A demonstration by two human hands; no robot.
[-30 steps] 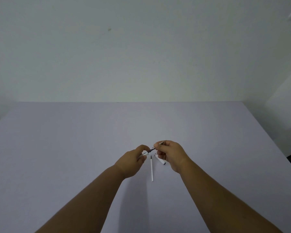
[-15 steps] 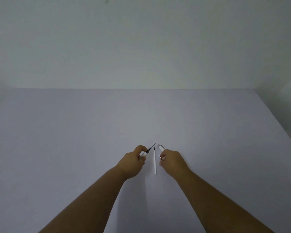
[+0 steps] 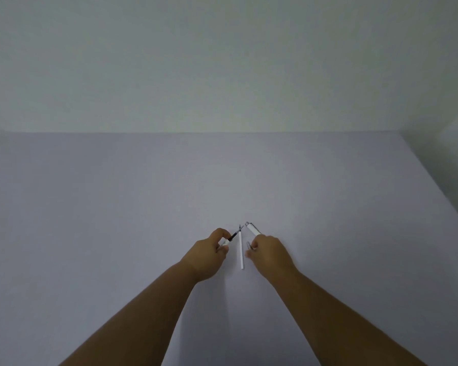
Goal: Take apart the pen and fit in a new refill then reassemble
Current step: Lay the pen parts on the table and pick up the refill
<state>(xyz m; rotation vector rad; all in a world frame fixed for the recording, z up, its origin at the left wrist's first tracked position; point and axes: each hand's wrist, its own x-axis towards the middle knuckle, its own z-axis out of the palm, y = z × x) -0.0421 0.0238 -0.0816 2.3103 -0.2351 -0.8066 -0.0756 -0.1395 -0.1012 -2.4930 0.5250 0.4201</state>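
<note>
Refill (image 3: 241, 250) flat on table (image 3: 117, 220) between hands; left grip (image 3: 209, 256) pinches pen tip section (image 3: 229, 240), right grip (image 3: 269, 253) barrel (image 3: 253, 229).

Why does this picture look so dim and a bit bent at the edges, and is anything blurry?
Head view: soft, dim, even light with no glare; the forearms throw faint shadows on the table. The wide lens splays its edges outward. The small pen parts at the left hand and right hand look soft, fine detail lost.
</note>
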